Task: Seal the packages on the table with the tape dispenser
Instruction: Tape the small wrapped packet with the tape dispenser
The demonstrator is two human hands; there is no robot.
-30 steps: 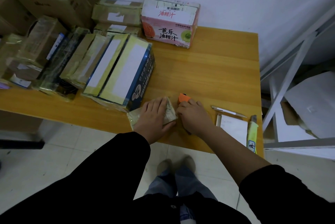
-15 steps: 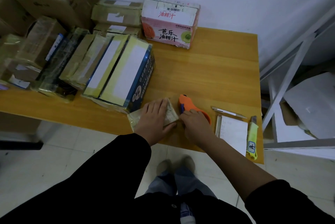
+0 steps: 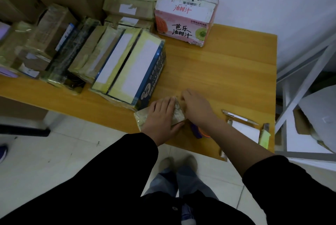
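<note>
Two bare hands work at near edge of pale wooden table (image 3: 227,71). Left hand (image 3: 160,117) lies flat, fingers straight and close together, pressing small brownish tape-wrapped package (image 3: 178,115) beneath them. Right hand (image 3: 197,109) just right of left fingertips, fingers bent down at package's far right corner; pinching or only pressing, cannot tell. Orange-and-blue plastic tape dispenser (image 3: 197,132) lies on table behind right fingers, under wrist. Silver pen (image 3: 240,117), white notepad (image 3: 245,130), yellow-green utility knife (image 3: 264,134) well right of right fingers.
</note>
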